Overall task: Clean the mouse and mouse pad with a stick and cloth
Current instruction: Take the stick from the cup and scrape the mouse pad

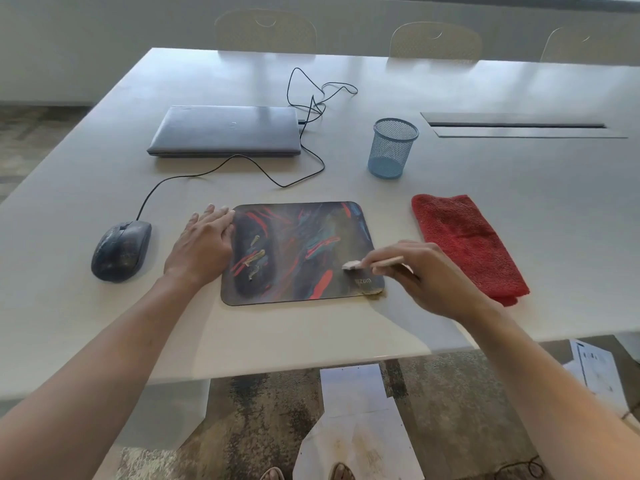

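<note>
A dark mouse pad (298,251) with red and blue streaks lies on the white table, with pale smears on its left part and dirt at its near right corner. My left hand (204,242) rests flat at the pad's left edge. My right hand (426,275) pinches a thin wooden stick (381,262); its white tip touches the pad near the right edge. The dark wired mouse (121,251) sits to the left of my left hand. A folded red cloth (467,244) lies to the right of the pad.
A shut laptop (225,129) sits behind the pad, with the mouse cable (277,178) looping across the table. A blue mesh cup (393,147) stands at the back right, near a cable slot (519,125). Chairs line the far side.
</note>
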{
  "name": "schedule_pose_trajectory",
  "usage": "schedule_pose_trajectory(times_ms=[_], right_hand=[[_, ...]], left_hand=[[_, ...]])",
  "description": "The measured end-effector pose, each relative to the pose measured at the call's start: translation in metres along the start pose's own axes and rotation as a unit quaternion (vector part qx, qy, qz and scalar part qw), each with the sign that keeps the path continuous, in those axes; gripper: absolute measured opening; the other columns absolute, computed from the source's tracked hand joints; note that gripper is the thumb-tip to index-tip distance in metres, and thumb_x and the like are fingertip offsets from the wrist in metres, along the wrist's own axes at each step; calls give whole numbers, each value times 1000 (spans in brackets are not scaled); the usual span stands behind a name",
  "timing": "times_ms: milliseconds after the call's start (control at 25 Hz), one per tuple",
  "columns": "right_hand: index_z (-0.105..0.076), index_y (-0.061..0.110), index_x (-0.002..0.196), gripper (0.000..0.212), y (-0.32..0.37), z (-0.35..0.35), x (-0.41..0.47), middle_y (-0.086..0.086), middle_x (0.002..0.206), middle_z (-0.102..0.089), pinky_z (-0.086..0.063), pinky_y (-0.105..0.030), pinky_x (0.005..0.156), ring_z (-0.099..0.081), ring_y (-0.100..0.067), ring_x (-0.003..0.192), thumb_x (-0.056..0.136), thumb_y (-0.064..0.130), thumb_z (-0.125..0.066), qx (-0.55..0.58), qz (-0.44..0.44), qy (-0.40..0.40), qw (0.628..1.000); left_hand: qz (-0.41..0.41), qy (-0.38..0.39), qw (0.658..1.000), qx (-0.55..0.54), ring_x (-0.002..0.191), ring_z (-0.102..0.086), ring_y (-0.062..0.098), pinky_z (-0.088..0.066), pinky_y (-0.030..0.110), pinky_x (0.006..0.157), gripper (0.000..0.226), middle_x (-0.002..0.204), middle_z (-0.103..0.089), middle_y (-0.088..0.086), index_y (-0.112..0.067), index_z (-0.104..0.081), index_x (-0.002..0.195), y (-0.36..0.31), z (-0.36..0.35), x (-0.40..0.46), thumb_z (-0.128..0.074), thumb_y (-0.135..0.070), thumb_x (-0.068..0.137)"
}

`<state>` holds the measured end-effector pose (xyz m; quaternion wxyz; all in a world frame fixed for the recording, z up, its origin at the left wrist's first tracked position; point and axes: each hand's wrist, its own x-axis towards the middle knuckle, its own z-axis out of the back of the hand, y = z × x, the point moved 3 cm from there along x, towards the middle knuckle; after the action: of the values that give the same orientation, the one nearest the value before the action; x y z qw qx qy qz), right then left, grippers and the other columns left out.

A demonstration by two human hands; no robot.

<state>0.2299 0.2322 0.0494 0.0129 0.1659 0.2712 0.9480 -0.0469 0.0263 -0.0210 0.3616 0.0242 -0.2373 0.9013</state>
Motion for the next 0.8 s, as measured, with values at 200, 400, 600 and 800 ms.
schedule_pose_trajectory(times_ms=[200,400,600,800], right_hand=[[-74,19,101,20,0,14,-31,19,91,-71,-46,-13,78,-64,2,86,95,29,-58,16,23,41,999],[-75,15,103,22,-2,25,-16,23,90,-68,-47,-12,74,-65,5,82,96,28,-58,21,12,-42,999],[-75,15,102,20,-1,7,-20,10,91,-74,-53,-32,79,-69,-12,85,94,25,-60,9,-15,-24,1000],[-76,18,95,29,-1,24,-43,18,92,-73,-53,-18,77,-69,0,83,97,39,-56,38,-4,-16,999]], left_hand=[[7,6,1000,-2,145,-20,17,-7,28,116,44,153,-37,4,-15,-44,143,2,-1,1,-35,-25,101],[11,3,1000,0,145,-22,19,-9,31,116,43,152,-39,3,-17,-46,142,2,-1,1,-36,-25,101],[18,2,1000,7,143,-26,20,-13,35,117,42,151,-40,3,-19,-48,141,1,1,1,-37,-26,100],[19,1,1000,9,143,-27,21,-13,36,117,42,151,-41,3,-19,-48,140,0,2,1,-38,-25,100]])
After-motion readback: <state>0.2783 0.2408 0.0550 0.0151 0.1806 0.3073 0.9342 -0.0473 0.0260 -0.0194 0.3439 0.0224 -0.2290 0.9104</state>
